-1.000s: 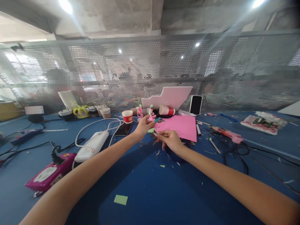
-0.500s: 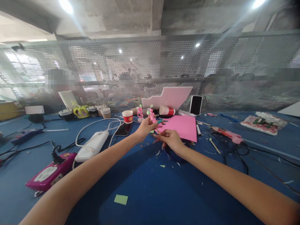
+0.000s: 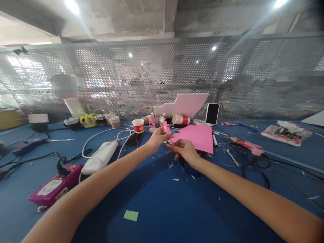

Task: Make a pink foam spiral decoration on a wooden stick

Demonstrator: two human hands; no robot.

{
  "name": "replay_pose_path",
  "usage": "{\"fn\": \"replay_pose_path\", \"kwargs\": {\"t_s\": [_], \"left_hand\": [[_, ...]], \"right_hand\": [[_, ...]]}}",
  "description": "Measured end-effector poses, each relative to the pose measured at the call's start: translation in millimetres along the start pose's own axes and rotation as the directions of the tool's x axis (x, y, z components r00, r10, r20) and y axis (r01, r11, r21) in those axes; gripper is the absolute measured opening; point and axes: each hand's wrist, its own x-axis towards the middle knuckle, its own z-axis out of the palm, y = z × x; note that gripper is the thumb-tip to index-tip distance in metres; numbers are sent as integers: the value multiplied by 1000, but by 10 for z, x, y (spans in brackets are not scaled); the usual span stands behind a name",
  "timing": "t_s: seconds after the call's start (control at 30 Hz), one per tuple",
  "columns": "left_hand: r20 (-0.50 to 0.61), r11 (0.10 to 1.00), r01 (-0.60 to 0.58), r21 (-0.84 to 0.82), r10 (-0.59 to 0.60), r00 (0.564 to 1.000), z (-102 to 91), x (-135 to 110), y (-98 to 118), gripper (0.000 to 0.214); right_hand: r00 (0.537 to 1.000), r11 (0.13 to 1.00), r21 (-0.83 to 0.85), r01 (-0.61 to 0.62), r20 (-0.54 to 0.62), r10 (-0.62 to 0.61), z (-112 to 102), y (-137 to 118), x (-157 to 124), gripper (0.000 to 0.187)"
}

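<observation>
My left hand [image 3: 157,137] is closed, its fingertips pinching a small teal piece [image 3: 174,131]; its exact kind is too small to tell. Just to the right and lower, my right hand [image 3: 186,150] pinches a thin pale stick [image 3: 172,141] whose upper end reaches close to the teal piece. Behind my left fingers stands a pink curled-paper figure [image 3: 165,125] with green bits on top, partly hidden. A similar pink figure [image 3: 151,121] stands to its left. A pink sheet [image 3: 198,136] lies behind my right hand, and a dark blue round object [image 3: 186,166] shows under it.
At left are a white power bank [image 3: 101,157] with a looped cable and a magenta power strip [image 3: 54,187]. A paper cup [image 3: 138,126] stands by a phone [image 3: 134,139]. To the right lies a pink glue gun [image 3: 249,146]. A green paper scrap [image 3: 131,215] lies in front.
Both hands stay nearly in place, still pinching. The teal piece has shifted very slightly to the right; the whole view has drifted a little.
</observation>
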Motion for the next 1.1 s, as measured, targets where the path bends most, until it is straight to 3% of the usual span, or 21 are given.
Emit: {"fn": "replay_pose_path", "kwargs": {"t_s": [0.17,0.3,0.4,0.6,0.87,1.1], "left_hand": [[32,994,52,-101,-49,998,-122,6,-1,47],[18,979,126,-162,-124,992,-168,19,-77,37],[24,978,108,-181,-105,994,-132,9,-116,37],[75,979,133,-158,-122,990,-66,-52,-125,41],[146,981,135,-137,-115,983,-162,-14,-84,44],[85,993,95,-75,-88,993,-131,30,22,44]], "right_hand": [[1000,996,85,20,-19,-18,-10,12,19,38],[999,994,111,-19,-25,22,-11,-6,14,37],[998,991,121,-59,-12,60,-5,-25,5,38],[998,988,142,-63,-13,66,-3,11,23,37],[999,992,115,-47,-17,49,7,-23,1,36],[998,997,66,-38,48,35,36,-22,-31,38]]}}
